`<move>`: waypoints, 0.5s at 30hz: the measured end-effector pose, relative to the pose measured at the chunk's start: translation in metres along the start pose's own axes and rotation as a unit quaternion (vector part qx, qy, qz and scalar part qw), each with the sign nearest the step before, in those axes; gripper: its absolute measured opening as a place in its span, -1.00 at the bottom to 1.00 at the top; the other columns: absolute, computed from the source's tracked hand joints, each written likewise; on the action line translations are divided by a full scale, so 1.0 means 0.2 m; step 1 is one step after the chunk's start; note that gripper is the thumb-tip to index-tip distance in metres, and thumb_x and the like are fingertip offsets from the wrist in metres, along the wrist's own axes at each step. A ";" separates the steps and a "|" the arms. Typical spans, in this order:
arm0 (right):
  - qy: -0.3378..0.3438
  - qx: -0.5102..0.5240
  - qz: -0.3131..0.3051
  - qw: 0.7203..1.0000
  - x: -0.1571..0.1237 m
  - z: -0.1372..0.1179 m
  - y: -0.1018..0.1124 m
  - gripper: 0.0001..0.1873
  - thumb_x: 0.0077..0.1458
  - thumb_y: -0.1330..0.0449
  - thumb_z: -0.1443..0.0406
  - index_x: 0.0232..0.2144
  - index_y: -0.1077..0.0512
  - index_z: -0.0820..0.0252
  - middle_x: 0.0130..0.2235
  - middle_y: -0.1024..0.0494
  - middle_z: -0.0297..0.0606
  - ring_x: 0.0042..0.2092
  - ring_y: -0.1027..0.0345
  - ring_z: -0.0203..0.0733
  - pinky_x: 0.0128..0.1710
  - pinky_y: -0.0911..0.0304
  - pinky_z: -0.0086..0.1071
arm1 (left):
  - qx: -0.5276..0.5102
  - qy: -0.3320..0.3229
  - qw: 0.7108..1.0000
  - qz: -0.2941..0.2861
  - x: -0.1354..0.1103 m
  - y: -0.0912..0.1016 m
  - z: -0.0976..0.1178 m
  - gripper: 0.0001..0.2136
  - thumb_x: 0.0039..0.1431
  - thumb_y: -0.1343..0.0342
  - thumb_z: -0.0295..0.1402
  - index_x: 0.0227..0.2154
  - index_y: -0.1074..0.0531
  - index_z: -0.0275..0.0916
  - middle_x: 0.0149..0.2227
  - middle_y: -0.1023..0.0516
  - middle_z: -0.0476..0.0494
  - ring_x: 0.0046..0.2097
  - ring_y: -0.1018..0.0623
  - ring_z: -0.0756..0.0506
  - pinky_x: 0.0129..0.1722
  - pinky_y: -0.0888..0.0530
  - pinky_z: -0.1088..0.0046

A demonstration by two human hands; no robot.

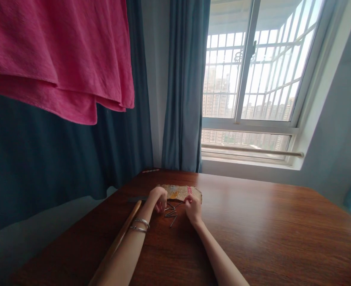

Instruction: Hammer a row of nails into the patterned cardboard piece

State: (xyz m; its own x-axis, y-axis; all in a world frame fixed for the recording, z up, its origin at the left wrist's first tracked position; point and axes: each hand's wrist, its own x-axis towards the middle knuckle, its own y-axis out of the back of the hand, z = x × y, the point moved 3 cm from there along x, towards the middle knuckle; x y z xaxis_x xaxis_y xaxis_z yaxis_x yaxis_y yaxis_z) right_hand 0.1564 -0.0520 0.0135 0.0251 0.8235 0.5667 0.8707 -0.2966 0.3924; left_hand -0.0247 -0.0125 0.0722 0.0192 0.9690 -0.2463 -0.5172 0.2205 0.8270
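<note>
A tan speckled piece (179, 194) with an orange patch and a pink patch lies on the table beyond my hands. Several thin dark metal pieces that look like nails (171, 213) are scattered between my hands. Wearing silver bangles, my left arm reaches in, and my left hand (159, 198) points down with bent fingers beside the nails. What those fingers hold, if anything, is hidden. My right hand (192, 207) is closed in a pinch at the near right edge of the speckled piece. One nail's end meets its fingertips, but I cannot tell if it is gripped.
A long wooden handle (121, 234) lies along my left forearm, with a dark flat part (137, 198) by its far end. The brown table (261, 230) extends widely to the right. Blue curtains (183, 87), a hanging pink towel (82, 67) and a barred window stand behind.
</note>
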 end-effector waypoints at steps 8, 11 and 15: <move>0.077 0.006 -0.194 0.978 -0.04 -0.06 -0.05 -0.73 -0.23 -0.05 0.45 -0.71 -0.50 0.12 -0.61 -0.45 -0.40 -0.49 -0.29 -0.31 -0.42 -0.16 -0.50 | 0.022 0.134 0.972 -0.191 -0.01 -0.02 -0.04 -0.76 -0.51 -0.39 -0.34 -0.66 -0.48 -0.24 -0.61 -0.52 -0.28 -0.53 -0.52 -0.28 -0.67 -0.42 0.29; 0.127 0.008 -0.253 0.959 -0.07 -0.13 -0.07 -0.66 -0.22 -0.06 0.45 -0.50 -0.59 0.03 -0.43 -0.55 -0.39 -0.31 -0.35 -0.25 -0.20 -0.20 -0.43 | 0.065 0.113 0.974 -0.185 0.01 -0.01 -0.04 -0.81 -0.38 -0.33 -0.34 -0.72 -0.44 -0.31 -0.65 -0.50 -0.27 -0.59 -0.47 -0.16 -0.67 -0.37 0.44; 0.169 0.000 -0.286 0.943 -0.11 -0.18 -0.07 -0.52 -0.19 -0.11 0.40 -0.18 -0.52 -0.11 -0.14 -0.53 -0.41 -0.07 -0.27 -0.14 -0.02 -0.14 -0.30 | 0.061 0.042 0.997 -0.028 0.08 0.03 -0.03 -0.80 -0.18 -0.21 -0.33 -0.73 -0.41 -0.34 -0.64 -0.49 -0.22 -0.59 -0.46 -0.08 -0.57 -0.39 0.45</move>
State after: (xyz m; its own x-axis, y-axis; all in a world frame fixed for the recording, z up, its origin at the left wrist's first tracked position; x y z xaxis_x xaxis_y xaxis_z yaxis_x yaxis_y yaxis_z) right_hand 0.1251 -0.0833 0.0212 -0.6059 0.6483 0.4610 0.6948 0.1491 0.7036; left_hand -0.0335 0.0027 0.0703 -0.0292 0.9434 -0.3304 -0.4090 0.2903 0.8651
